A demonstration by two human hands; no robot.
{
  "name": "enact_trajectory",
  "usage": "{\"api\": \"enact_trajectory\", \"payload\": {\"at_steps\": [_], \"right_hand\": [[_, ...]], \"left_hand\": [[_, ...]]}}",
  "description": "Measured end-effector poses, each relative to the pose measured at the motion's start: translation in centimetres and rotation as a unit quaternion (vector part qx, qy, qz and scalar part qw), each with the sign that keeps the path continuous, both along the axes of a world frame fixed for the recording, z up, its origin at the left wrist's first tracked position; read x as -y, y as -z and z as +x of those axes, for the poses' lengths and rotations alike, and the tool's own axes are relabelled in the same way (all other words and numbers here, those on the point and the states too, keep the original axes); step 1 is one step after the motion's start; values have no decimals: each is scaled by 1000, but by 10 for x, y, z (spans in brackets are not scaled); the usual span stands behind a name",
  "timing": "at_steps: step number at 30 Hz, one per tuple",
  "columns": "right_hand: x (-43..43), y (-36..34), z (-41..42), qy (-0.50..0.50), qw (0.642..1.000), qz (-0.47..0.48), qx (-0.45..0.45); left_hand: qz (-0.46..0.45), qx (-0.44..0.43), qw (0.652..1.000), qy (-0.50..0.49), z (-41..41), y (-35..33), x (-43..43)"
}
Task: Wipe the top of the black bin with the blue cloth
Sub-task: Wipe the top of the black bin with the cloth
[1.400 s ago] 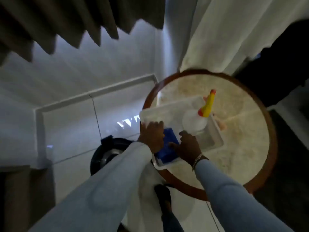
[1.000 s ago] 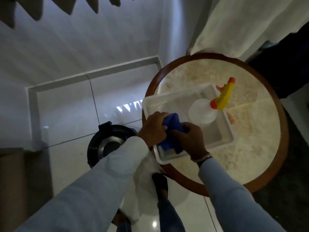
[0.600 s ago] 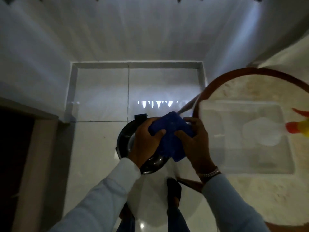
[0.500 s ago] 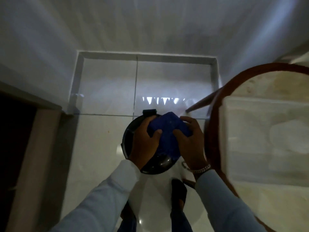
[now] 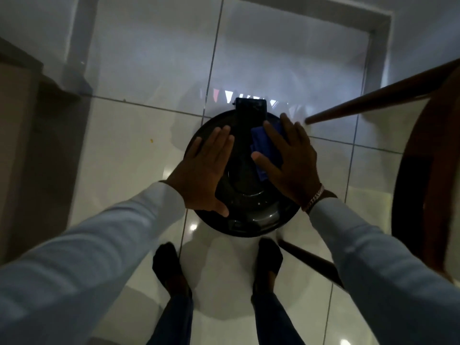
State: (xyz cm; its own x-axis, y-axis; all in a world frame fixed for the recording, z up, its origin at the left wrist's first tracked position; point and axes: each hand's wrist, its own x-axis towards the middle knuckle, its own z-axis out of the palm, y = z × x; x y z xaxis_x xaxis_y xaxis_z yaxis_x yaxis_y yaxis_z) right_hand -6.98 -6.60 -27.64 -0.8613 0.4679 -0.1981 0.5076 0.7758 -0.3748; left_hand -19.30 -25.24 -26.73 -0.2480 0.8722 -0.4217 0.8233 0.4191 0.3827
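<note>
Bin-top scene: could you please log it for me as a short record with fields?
bin: black, round lid, on tiled floor
cloth: blue, pressed flat on lid's right side
right hand: spread over cloth
left hand: flat on lid's left side, no cloth
table: wooden rim at right edge
feet: just below bin

Home interior: glossy floor tiles, wooden table, pedal bin.
</note>
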Motion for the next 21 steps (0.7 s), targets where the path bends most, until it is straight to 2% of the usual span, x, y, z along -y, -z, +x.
{"api": "enact_trajectory", "payload": {"at_steps": [5, 10, 14, 18, 21], "right_hand": [[47, 18, 36, 93, 990, 73, -78], [113, 19, 80, 78, 995, 69, 7], [80, 17, 42, 114, 989, 91, -14], [46, 17, -17, 171, 983, 73, -10], [71, 17, 2, 152, 985, 82, 10]], "left_hand": [[8, 0, 1000, -3, -3, 4, 0], [3, 13, 1000, 2, -4, 3, 1], [4, 9, 1000, 8, -5, 8, 2], [26, 19, 999, 5, -6, 11, 3], [27, 30, 999, -3, -8, 12, 4]]}}
